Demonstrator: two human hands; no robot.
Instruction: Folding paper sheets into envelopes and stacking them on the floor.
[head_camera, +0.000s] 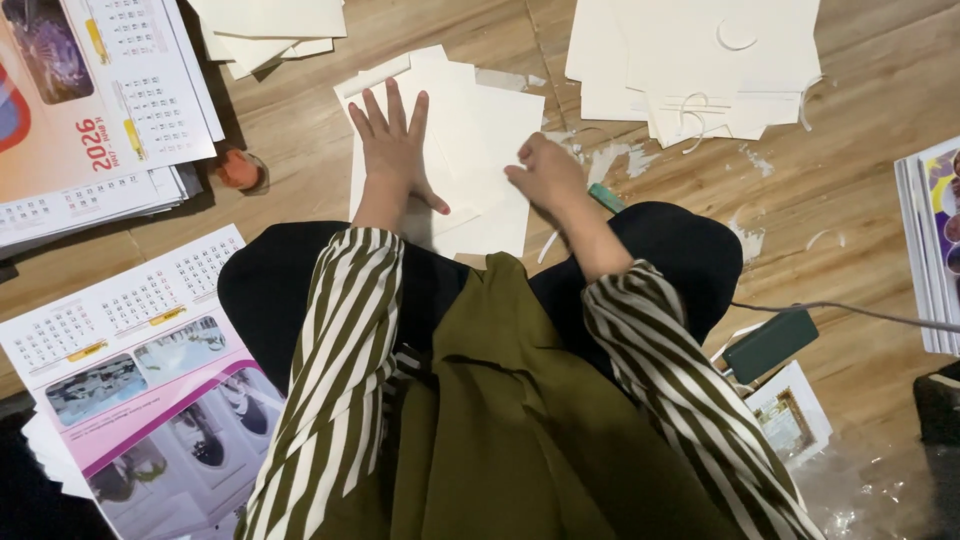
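My left hand (392, 145) lies flat with fingers spread on a loose stack of cream paper sheets (480, 130) on the wooden floor in front of my knees. My right hand (545, 172) rests on the right edge of the same sheets with its fingers curled around the handle of a teal cutter (606, 197), whose end pokes out beside my wrist. Both arms wear olive-and-white striped sleeves.
More cream sheets lie stacked at top right (690, 60) and top centre (270, 25). Printed calendar sheets lie at top left (90, 110), bottom left (130, 370) and the right edge (935, 240). An orange tape roll (240, 170), a dark power bank (770, 343) with cable, and paper scraps lie about.
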